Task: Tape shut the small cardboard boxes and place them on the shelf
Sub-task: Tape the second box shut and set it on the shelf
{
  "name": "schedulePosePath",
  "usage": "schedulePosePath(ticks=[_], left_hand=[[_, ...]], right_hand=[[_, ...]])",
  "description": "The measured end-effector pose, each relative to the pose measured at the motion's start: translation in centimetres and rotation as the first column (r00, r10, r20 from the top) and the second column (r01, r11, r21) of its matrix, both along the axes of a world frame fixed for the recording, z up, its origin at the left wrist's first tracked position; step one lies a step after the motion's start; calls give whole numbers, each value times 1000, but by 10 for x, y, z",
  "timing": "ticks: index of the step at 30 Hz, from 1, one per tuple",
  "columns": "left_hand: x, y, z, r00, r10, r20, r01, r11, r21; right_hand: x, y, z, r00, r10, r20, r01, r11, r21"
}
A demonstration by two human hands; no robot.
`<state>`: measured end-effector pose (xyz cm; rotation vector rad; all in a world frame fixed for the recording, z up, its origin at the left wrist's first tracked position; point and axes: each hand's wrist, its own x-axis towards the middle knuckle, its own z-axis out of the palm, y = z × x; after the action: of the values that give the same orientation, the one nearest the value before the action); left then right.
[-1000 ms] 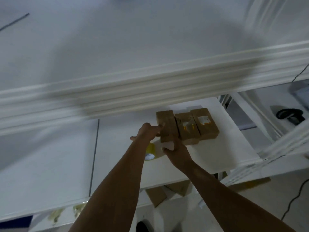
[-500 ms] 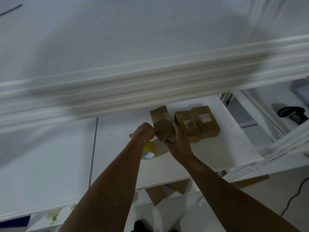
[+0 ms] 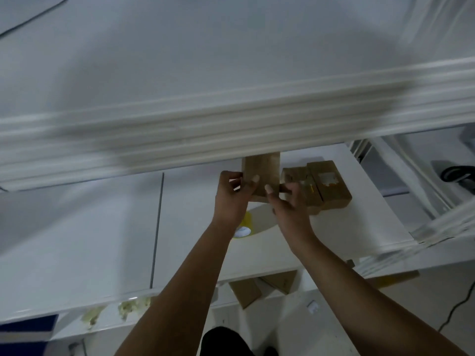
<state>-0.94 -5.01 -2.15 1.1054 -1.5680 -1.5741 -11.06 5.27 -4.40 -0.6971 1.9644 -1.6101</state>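
A small brown cardboard box (image 3: 264,170) is lifted off the white table (image 3: 347,222), its top edge hidden behind the blurred white shelf rail (image 3: 205,129). My left hand (image 3: 232,199) grips its left side, thumb on the front face. My right hand (image 3: 289,201) grips its right side, thumb also on the front. Two more small boxes lie on the table to the right: one with yellow marks (image 3: 298,181) and one with a torn white label (image 3: 327,185). A yellow tape roll (image 3: 244,226) lies on the table below my left wrist, partly hidden.
A broad white shelf board (image 3: 180,60) fills the upper view. More cardboard boxes (image 3: 246,291) lie on a level under the table. A black object (image 3: 457,176) sits far right, a black cable (image 3: 460,309) lies on the floor, and tape scraps (image 3: 128,304) stick to the front edge.
Both hands took hold of the left box and raised it off the table toward the shelf rail; it was lying beside the other two boxes a second ago.
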Motion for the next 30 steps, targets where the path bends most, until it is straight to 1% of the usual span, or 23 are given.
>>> schedulePosePath(ticks=[1,2,5,6,8,9,11,13,16,20,21,24,27,30], left_hand=[[10,11,3,997,2,-77,1,999,39],[21,21,5,993,-8,-120,18,996,82],[46,42,4,984,-106,-142,133,973,191],[51,47,0,979,-138,-148,168,962,215],[56,55,-3,974,-158,-160,195,948,253],[57,59,-3,977,-144,-157,182,948,262],[58,65,-4,983,-103,-154,139,959,248],[59,69,-6,984,-68,-166,101,974,201],[61,79,-11,990,-49,-132,65,991,121],[62,93,-20,992,-2,-123,10,998,62],[63,95,-23,991,2,-134,9,997,81],[65,98,-32,982,-2,-191,46,973,225],[66,102,-46,991,14,-131,15,976,219],[64,106,-57,991,-57,-120,83,970,226]], right_hand=[[2,6,2,1000,14,12,-14,1000,9],[2,12,4,999,24,43,-24,1000,8],[2,27,16,974,68,216,-59,997,-50],[3,31,20,966,90,241,-77,995,-61],[5,37,22,969,130,210,-122,991,-51],[7,39,20,968,151,199,-144,988,-47],[12,44,18,962,188,198,-183,982,-42],[15,49,13,958,208,196,-206,978,-32],[19,54,10,965,171,201,-176,984,5],[24,56,8,987,135,92,-142,987,77],[25,56,6,987,136,84,-143,986,86],[25,60,-1,982,134,130,-150,981,122],[22,65,-10,973,127,190,-158,975,158],[16,70,-20,972,117,202,-157,969,191]])
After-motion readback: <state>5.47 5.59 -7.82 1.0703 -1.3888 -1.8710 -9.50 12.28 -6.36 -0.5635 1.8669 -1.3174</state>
